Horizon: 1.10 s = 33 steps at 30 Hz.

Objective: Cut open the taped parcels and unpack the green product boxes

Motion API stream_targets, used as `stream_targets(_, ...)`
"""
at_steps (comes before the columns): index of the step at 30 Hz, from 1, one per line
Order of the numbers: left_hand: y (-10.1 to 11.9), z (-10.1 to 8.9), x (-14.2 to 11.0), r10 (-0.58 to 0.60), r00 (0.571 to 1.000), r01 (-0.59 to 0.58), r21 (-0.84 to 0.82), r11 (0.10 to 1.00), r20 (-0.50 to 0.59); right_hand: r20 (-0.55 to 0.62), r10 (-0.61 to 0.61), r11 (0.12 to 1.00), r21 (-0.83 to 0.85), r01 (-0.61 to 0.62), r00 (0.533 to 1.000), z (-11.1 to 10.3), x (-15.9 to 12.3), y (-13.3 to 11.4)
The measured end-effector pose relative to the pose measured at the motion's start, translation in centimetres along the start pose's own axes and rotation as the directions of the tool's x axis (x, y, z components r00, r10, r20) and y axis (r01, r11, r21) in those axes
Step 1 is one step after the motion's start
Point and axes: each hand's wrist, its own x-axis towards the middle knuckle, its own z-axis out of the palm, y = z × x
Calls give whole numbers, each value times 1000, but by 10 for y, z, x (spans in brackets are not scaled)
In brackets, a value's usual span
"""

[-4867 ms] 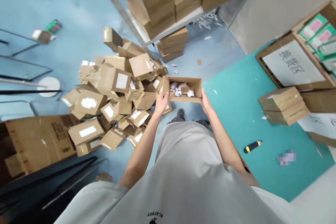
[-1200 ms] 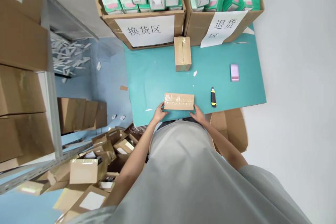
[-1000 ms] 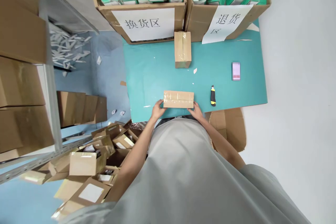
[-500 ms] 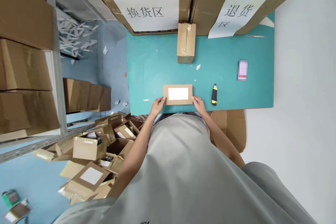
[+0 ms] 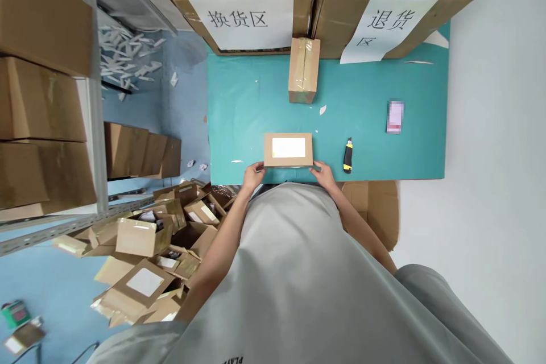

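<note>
A small closed cardboard box (image 5: 289, 162) is at the near edge of the green-topped table (image 5: 243, 119), its long side across in front of me. A blank-looking white label (image 5: 289, 147) covers much of the face turned up. My left hand (image 5: 255, 175) grips the lower left corner, thumb and fingers closed on it. At the lower right corner my right hand (image 5: 323, 174) holds the box the same way. To the right lies a black and yellow utility knife (image 5: 348, 157). Farther back stands another taped cardboard box (image 5: 304, 71).
Two large cartons (image 5: 251, 20) with handwritten paper signs hold green and pink boxes at the back. A blurred-out phone-like object (image 5: 394, 117) lies on the right. Opened boxes (image 5: 145, 281) pile up on the floor at left, beside a shelf (image 5: 97, 125) of cartons.
Earlier my hands held an open carton with crumpled paper near the floor pile. Then a taped box lay between them on the table; since then it has been turned label side up.
</note>
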Motion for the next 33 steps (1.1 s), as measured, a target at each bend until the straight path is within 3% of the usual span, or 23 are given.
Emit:
stream_targets(8, 38, -20, 6, 262, 962, -259, 54, 964, -72, -110, -185, 981, -76, 177, 977, -26, 16, -42)
stream_targets(13, 33, -18, 8, 218, 975, -216, 69, 974, -32, -89, -125, 985, -132, 113, 988, -28, 25, -34)
stream_targets(17, 11, -16, 13, 208, 978, -208, 45, 977, -13, -93, -81, 992, -104, 72, 992, -28, 27, -12)
stream_targets(23, -18, -9, 20, 65, 996, -68, 53, 996, 54, -25, 87, 989, -119, -90, 996, -23, 20, 12)
stream_targets(29, -11, 6, 24, 58, 990, -65, 46, 997, 126, 37, 62, 998, -28, -61, 997, -11, 21, 5)
stream_targets(33, 2, 1, 21, 139, 983, -144, 38, 989, 121, 15, -16, 997, -70, 17, 1000, -16, 19, -13)
